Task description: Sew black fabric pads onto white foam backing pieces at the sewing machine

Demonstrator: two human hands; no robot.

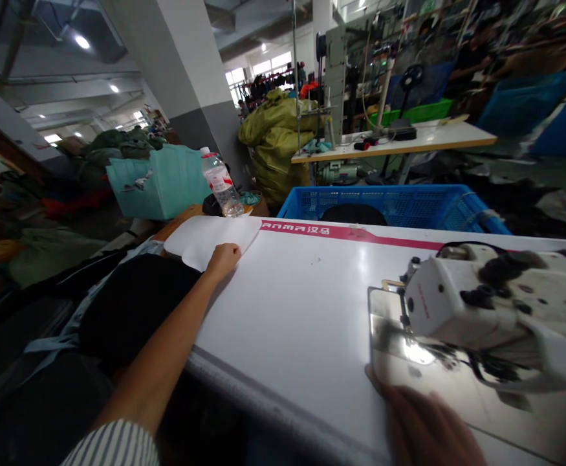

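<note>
My left hand [223,260] reaches to the far left part of the white sewing table [287,310]. Its fingers are closed at the edge of a white sheet [202,234] with a rounded corner, which lies partly over the table's end. Close to me, my right hand [425,424] is blurred, its thumb spread from the fingers and nothing visible in it. It rests low beside the metal plate [384,323] of a white sewing machine [457,294]. Black fabric pieces [141,310] with pale blue strips are piled left of the table.
A plastic water bottle [222,184] stands behind the white sheet. Past the table's far edge sits a blue crate [302,200]. Farther off are a teal bin [166,184], yellow-green sacks [280,142] and another worktable [438,139]. A person [474,55] is at the upper right.
</note>
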